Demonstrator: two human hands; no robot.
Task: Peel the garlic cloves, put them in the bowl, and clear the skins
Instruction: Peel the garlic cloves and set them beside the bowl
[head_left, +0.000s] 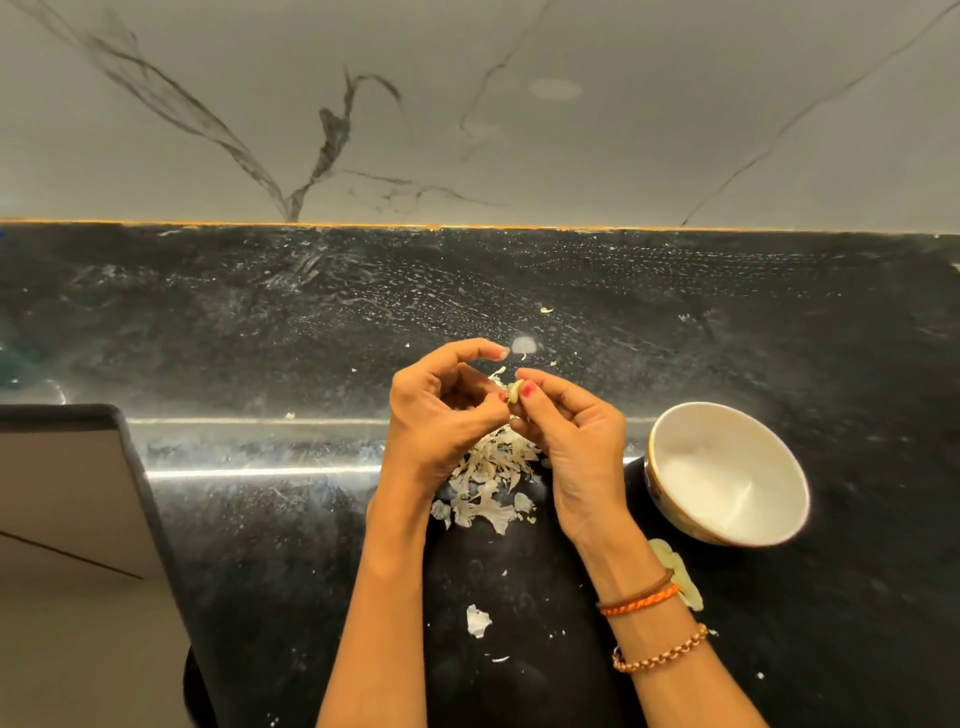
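Above the black counter, my left hand (441, 410) and my right hand (571, 441) meet around one small garlic clove (514, 392). The right thumb and forefinger pinch the clove, and the left thumb presses against its side with the other left fingers curled above. Beneath the hands lies a pile of pale garlic skins (491, 480). A white bowl (675, 431) stands to the right of the hands; its inside looks bare. Pale garlic pieces (680, 577) lie on the counter beside my right wrist, partly hidden by it.
A loose skin scrap (478, 621) lies nearer me between my forearms, with small flakes scattered over the counter (260, 322). A marbled wall (467, 104) closes the back. At the left a dark-edged cabinet or door (67, 493) stands below counter level.
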